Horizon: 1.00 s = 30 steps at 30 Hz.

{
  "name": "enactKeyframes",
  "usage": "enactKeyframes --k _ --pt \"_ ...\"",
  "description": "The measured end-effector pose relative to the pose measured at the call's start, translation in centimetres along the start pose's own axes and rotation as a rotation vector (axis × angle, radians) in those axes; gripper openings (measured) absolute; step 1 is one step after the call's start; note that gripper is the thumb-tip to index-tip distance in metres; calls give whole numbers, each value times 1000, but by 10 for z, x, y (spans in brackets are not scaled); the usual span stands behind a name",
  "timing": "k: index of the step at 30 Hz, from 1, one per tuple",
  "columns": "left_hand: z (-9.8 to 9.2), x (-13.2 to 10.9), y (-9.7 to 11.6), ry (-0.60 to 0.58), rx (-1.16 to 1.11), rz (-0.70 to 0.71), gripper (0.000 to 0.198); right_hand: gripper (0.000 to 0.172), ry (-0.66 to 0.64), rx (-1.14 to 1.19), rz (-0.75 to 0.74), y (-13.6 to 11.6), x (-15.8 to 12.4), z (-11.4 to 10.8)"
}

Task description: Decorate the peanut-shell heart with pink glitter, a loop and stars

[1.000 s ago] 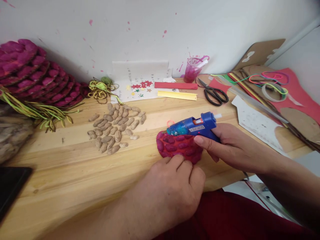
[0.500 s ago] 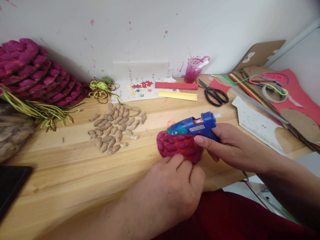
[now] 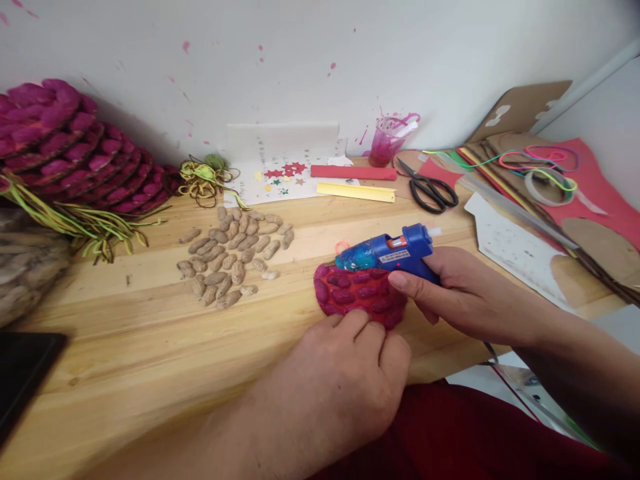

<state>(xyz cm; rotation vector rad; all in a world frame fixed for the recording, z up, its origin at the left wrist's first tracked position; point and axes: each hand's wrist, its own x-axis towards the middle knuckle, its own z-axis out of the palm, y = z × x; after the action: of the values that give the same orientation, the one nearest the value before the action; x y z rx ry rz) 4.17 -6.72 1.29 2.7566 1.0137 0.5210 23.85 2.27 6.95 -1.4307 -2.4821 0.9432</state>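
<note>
My right hand (image 3: 460, 290) is wrapped round the handle of a blue hot glue gun (image 3: 400, 250), with a white glue stick poking from its back end. The gun's nozzle points left, over the far left edge of a red disc (image 3: 357, 293) covered in magenta-painted peanuts. Curled over the near edge of that disc is my left hand (image 3: 355, 373); its fingertips are hidden behind the knuckles. Plain unpainted peanuts (image 3: 235, 253) lie spread on the wooden table to the left of the disc.
A magenta peanut-covered cone (image 3: 85, 147) and yellow-green yarn (image 3: 207, 177) stand at left, near a bag of peanuts (image 3: 30, 273). Behind lie paper stars (image 3: 287, 172), red (image 3: 353, 173) and yellow strips (image 3: 355, 192), a magenta-stained cup (image 3: 385, 140) and black-handled scissors (image 3: 433, 190).
Almost nothing differs. The glue gun and both hands hold nearly the same places over the disc.
</note>
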Motion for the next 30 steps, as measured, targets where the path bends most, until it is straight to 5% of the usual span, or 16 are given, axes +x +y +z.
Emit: enactKeyframes --k 22,30 --pt "-1 1 0 6 0 1 14 54 -33 62 33 1 -2 -1" --pt "-6 3 -2 -53 -43 -19 15 55 -144 488 181 15 -3 7"
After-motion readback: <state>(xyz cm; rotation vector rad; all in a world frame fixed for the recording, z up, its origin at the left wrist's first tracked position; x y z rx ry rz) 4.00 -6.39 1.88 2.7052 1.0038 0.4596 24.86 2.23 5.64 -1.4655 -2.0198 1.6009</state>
